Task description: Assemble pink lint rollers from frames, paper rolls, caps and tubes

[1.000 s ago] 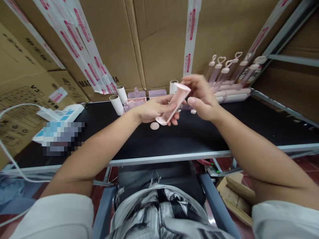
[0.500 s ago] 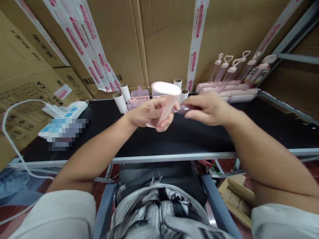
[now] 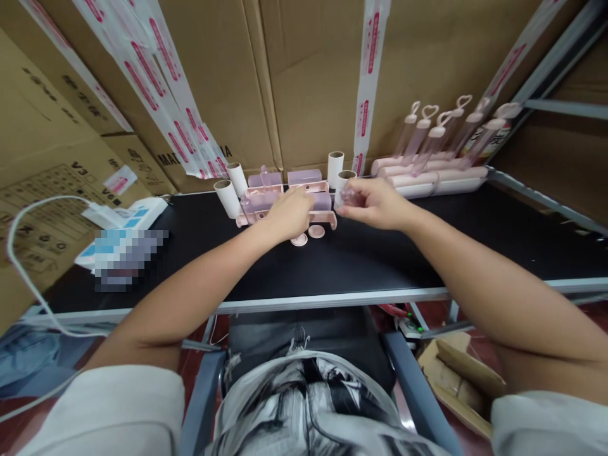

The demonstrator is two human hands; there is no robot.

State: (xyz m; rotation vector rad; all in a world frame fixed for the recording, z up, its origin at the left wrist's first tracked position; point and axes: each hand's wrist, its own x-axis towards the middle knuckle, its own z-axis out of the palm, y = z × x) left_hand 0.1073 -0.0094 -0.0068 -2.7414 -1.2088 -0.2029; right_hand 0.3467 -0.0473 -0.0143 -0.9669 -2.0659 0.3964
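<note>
My left hand [image 3: 291,214] rests knuckles-up on a pink tray-like piece [image 3: 317,187] that lies among clear lilac plastic parts [image 3: 302,177] on the black table [image 3: 475,234]. Its fingers curl down over the piece, and what they grip is hidden. My right hand [image 3: 375,202] is closed in a pinch on a small clear plastic part [image 3: 348,196], held just above the table beside a cardboard tube [image 3: 342,180]. Two round pink caps [image 3: 308,235] lie on the table right below my left hand.
Cardboard tubes [image 3: 228,197] stand left and behind the parts. A row of pink rollers with heart-shaped handles [image 3: 437,136] leans at the back right over pink cases [image 3: 441,182]. A white power strip [image 3: 124,218] with cable lies at the left. Cardboard boxes wall the back.
The pink cone-shaped piece that my left hand held up is out of its grip. Both hands have moved down and forward to the parts on the table; my right hand still pinches the clear part.
</note>
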